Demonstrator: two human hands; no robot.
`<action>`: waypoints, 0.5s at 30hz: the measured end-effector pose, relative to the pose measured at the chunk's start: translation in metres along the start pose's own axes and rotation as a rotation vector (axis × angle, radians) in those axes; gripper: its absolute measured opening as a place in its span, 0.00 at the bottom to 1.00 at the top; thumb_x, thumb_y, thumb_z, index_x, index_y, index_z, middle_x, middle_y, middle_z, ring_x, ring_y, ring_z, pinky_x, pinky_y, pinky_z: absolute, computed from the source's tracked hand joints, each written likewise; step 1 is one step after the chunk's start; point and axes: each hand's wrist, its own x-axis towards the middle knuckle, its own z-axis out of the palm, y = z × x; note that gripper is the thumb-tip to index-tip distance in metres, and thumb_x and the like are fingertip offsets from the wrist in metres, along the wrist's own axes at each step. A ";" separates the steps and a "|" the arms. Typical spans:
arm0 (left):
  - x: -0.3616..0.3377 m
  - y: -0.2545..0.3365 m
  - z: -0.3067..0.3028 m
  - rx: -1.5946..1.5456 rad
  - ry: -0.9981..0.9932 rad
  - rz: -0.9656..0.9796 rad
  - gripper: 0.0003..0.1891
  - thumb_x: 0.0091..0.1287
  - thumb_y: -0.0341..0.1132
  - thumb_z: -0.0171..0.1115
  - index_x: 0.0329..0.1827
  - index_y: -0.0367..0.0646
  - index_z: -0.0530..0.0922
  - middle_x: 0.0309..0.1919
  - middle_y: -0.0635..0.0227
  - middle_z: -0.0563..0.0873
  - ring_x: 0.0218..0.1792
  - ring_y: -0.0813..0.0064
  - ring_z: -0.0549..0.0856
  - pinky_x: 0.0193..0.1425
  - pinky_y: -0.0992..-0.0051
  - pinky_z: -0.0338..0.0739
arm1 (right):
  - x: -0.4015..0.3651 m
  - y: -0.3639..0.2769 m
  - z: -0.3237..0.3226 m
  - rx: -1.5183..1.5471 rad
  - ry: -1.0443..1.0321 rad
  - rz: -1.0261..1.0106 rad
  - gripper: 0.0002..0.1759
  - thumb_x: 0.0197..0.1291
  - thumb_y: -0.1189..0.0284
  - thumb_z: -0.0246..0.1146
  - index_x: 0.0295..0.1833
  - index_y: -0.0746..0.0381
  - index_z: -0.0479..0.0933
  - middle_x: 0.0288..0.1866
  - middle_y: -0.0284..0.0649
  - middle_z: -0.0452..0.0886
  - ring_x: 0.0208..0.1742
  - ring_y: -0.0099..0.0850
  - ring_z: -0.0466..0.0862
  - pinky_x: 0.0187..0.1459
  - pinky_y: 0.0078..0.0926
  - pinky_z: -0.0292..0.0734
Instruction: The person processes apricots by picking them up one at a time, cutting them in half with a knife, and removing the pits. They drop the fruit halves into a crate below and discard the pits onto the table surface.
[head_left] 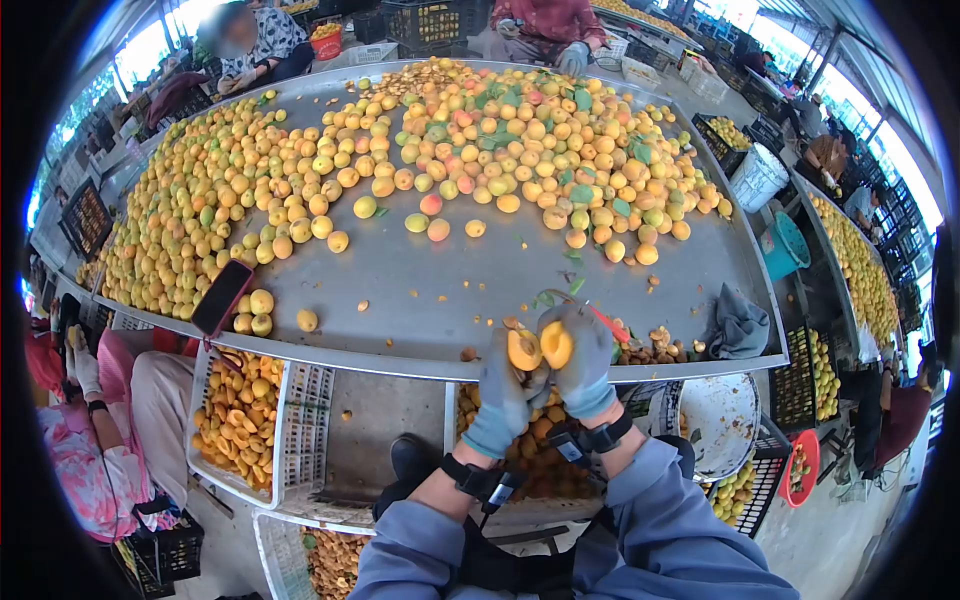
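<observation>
At the metal table's front edge, my left hand [508,385], in a grey-blue glove, is closed on an apricot half [523,350] with its cut face up. Close beside it, my right hand [583,360], gloved too, grips another apricot half [556,343]. The two halves nearly touch. A red-handled tool [608,325] sticks out by my right hand; how it is held is hidden. Green leaves [560,294] show just above my fingers. Under my hands stands a crate of cut apricots [545,430].
Whole apricots [540,140] are heaped on the table [430,290]. A phone [222,298] lies near its left front edge, a grey cloth [741,322] at its right. A crate of halves [240,420] stands front left. Other people sit around.
</observation>
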 end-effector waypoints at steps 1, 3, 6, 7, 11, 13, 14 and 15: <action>-0.003 0.009 0.001 0.001 -0.004 -0.004 0.26 0.82 0.56 0.31 0.43 0.46 0.71 0.17 0.77 0.69 0.13 0.83 0.63 0.19 0.82 0.58 | 0.001 0.005 -0.010 -0.001 0.006 0.001 0.07 0.68 0.75 0.55 0.40 0.66 0.78 0.37 0.44 0.84 0.36 0.32 0.82 0.43 0.26 0.77; -0.004 0.020 -0.004 -0.244 -0.147 -0.098 0.29 0.81 0.59 0.28 0.45 0.46 0.74 0.21 0.74 0.74 0.15 0.82 0.65 0.21 0.81 0.61 | 0.005 0.032 -0.027 -0.434 -0.114 -0.322 0.06 0.69 0.75 0.57 0.46 0.66 0.77 0.42 0.44 0.84 0.40 0.34 0.83 0.45 0.28 0.78; 0.002 0.015 -0.001 -0.309 -0.098 -0.108 0.28 0.82 0.58 0.32 0.53 0.44 0.76 0.25 0.73 0.77 0.19 0.83 0.68 0.25 0.82 0.64 | -0.002 0.039 -0.035 -0.119 -0.169 -0.005 0.07 0.69 0.78 0.60 0.50 0.66 0.75 0.45 0.43 0.84 0.44 0.34 0.84 0.45 0.30 0.80; 0.003 0.012 0.000 -0.262 -0.036 -0.064 0.28 0.82 0.57 0.33 0.56 0.44 0.76 0.27 0.73 0.78 0.20 0.83 0.69 0.26 0.82 0.64 | -0.006 0.032 -0.036 -0.101 -0.187 0.005 0.08 0.70 0.77 0.60 0.51 0.67 0.75 0.45 0.42 0.84 0.44 0.33 0.84 0.43 0.29 0.80; 0.007 0.018 -0.014 -0.278 -0.028 -0.134 0.26 0.81 0.57 0.39 0.57 0.44 0.77 0.28 0.73 0.79 0.21 0.83 0.69 0.27 0.81 0.63 | -0.021 -0.015 -0.028 0.071 -0.038 0.191 0.21 0.79 0.58 0.46 0.48 0.64 0.76 0.37 0.36 0.80 0.31 0.22 0.77 0.29 0.19 0.69; 0.013 0.019 -0.026 -0.351 -0.096 -0.073 0.25 0.80 0.56 0.44 0.56 0.43 0.78 0.28 0.73 0.79 0.20 0.82 0.67 0.26 0.80 0.61 | -0.027 -0.035 -0.041 0.503 -0.206 0.692 0.17 0.73 0.64 0.59 0.56 0.67 0.76 0.41 0.38 0.86 0.37 0.29 0.85 0.34 0.23 0.79; 0.015 0.028 -0.019 -0.497 0.103 -0.135 0.23 0.79 0.54 0.49 0.55 0.43 0.78 0.26 0.73 0.77 0.19 0.82 0.66 0.26 0.79 0.60 | -0.034 -0.030 -0.046 0.342 -0.365 0.683 0.18 0.72 0.62 0.61 0.57 0.65 0.77 0.38 0.40 0.86 0.35 0.31 0.86 0.35 0.26 0.80; 0.018 0.029 -0.022 -0.500 0.103 -0.136 0.23 0.79 0.54 0.49 0.55 0.43 0.78 0.26 0.73 0.77 0.19 0.82 0.66 0.26 0.79 0.60 | -0.043 -0.030 -0.043 0.339 -0.364 0.684 0.18 0.72 0.62 0.61 0.57 0.65 0.77 0.38 0.40 0.86 0.35 0.31 0.86 0.35 0.26 0.80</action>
